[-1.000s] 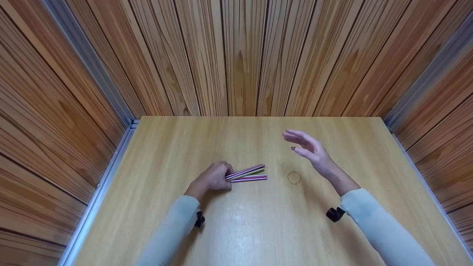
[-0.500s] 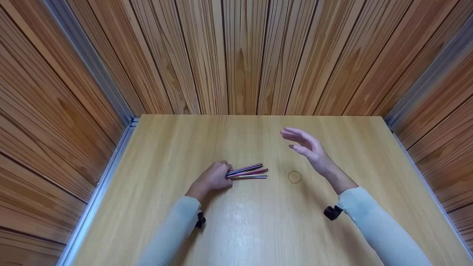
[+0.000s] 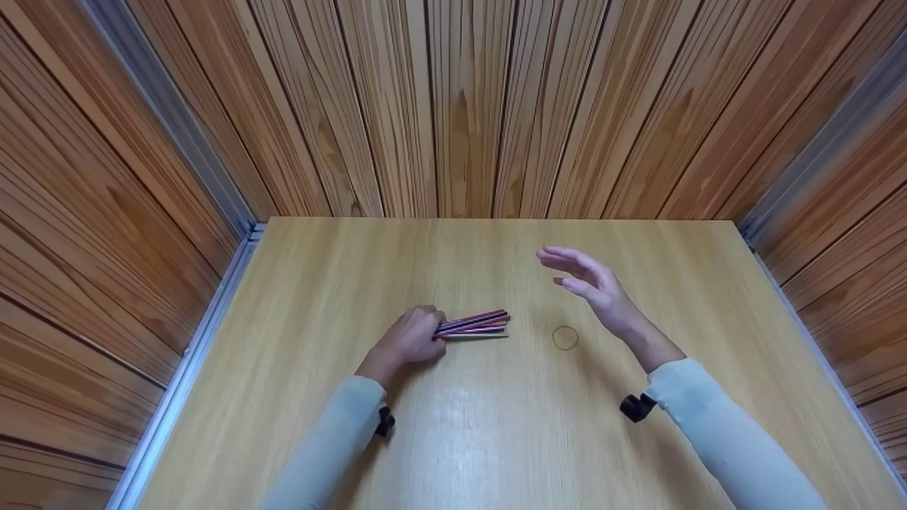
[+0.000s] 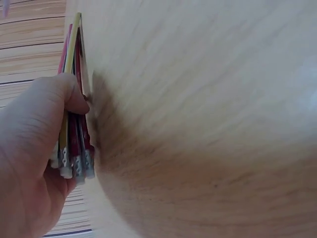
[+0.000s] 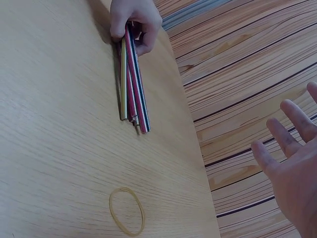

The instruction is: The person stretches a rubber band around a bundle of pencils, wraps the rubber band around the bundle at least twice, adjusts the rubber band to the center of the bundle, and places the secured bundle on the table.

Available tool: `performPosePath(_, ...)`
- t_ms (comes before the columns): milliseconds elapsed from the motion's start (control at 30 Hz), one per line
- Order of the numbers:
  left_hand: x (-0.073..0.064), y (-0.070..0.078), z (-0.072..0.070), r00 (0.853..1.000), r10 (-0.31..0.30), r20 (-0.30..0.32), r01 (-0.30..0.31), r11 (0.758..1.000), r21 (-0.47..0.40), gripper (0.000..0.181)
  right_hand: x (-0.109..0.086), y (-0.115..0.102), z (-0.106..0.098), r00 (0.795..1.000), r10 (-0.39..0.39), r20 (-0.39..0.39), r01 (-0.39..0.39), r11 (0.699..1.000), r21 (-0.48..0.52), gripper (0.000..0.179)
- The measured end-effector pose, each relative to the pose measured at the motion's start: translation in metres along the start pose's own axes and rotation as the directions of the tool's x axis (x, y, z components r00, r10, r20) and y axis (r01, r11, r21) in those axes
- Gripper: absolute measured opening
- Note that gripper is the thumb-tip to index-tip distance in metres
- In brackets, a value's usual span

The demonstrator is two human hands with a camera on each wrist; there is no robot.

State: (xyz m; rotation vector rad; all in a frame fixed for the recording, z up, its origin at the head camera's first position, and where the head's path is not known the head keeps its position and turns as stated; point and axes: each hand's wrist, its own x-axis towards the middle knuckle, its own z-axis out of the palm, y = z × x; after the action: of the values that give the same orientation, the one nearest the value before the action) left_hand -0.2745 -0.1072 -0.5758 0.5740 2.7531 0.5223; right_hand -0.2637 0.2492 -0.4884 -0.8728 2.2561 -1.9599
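Near the middle of the table, the left hand grips fanned pencils pointing toward a rubber band, and a slackened grip could scatter them, while the right hand hovers with extended fingers, holding nothing.

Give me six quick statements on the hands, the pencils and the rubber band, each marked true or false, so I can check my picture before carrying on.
1. The left hand grips several pencils. True.
2. The right hand holds nothing. True.
3. The rubber band lies on the table. True.
4. The rubber band is wrapped round the pencils. False: it lies apart from them.
5. All the pencils are one colour. False: yellow and red both show.
6. In the head view, the rubber band is left of the pencils. False: it is to their right.
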Motion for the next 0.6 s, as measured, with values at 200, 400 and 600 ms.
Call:
performPosePath(200, -0.0019, -0.001, 0.0019, 0.999, 0.033, -0.035, -0.03, 0.996, 0.079, 0.041, -0.0005, 0.0016, -0.0006, 1.0, -0.005, 0.004, 0.005, 1.0, 0.008, 0.05)
performPosePath(400, -0.0014, -0.0039, 0.0051, 0.999, 0.014, -0.051, -0.011, 0.997, 0.072, 0.039, -0.0002, 0.0033, -0.0004, 1.0, -0.013, 0.012, 0.013, 1.0, 0.015, 0.048)
performPosePath(600, -0.001, -0.0046, 0.0033, 1.0, -0.029, -0.012, 0.029, 1.0, -0.012, 0.04, -0.001, 0.0025, -0.0026, 1.0, -0.002, 0.005, 0.002, 1.0, 0.016, 0.047)
